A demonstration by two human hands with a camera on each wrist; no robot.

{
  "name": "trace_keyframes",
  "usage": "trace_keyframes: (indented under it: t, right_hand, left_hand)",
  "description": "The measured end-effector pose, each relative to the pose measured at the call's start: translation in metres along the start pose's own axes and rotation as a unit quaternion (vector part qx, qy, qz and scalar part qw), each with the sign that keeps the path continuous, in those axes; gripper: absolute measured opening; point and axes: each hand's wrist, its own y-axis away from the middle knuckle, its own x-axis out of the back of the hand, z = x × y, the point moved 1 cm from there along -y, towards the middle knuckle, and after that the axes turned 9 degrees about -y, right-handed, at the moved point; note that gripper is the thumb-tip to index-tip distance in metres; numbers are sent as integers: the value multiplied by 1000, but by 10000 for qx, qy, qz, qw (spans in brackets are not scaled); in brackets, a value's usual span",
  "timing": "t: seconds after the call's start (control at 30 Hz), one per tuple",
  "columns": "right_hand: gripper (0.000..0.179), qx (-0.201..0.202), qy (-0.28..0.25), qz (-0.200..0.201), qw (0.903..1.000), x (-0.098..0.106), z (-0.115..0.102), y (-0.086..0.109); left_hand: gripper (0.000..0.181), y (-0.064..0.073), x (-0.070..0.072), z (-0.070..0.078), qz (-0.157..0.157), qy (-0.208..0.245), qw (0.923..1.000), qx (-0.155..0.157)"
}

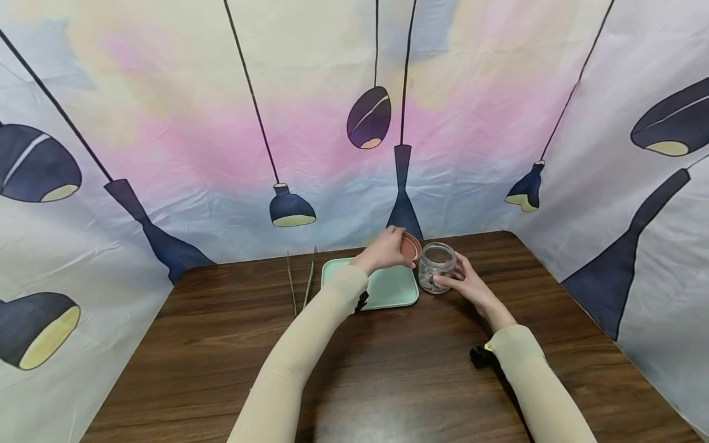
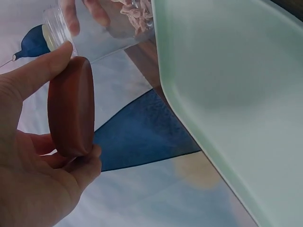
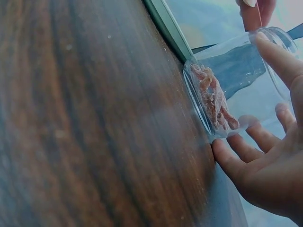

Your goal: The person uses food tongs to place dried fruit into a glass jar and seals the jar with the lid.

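My left hand [image 1: 384, 251] pinches a round reddish-brown lid [image 1: 410, 247] between thumb and fingers. The lid is tipped on its side, apart from the jar and just left of its mouth. Around the clear jar [image 1: 429, 278] curls my right hand [image 1: 471, 288], thumb on one side and fingers on the other. The jar stands upright on the table with its mouth uncovered. Pale pinkish, shrivelled strips [image 3: 213, 99] lie at the jar's bottom in the right wrist view.
Left of the jar lies a pale green tray [image 1: 394, 298], partly covered by my left arm. Farther left, two slim metal prongs [image 1: 310, 277] form a narrow V. The brown wooden table [image 1: 388, 381] ends at a patterned cloth backdrop [image 1: 332, 160].
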Motion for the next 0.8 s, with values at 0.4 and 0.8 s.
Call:
trace_keyframes:
  t: [0.4, 0.8]
  right_hand:
    - [95, -153, -93, -130, 9998, -6, -27, 16]
    - [101, 27, -46, -157, 9999, 2, 3, -1]
  left_hand:
    - [102, -4, 9, 10, 288, 205, 9989, -311]
    - [101, -14, -2, 42, 462, 763, 9925, -832]
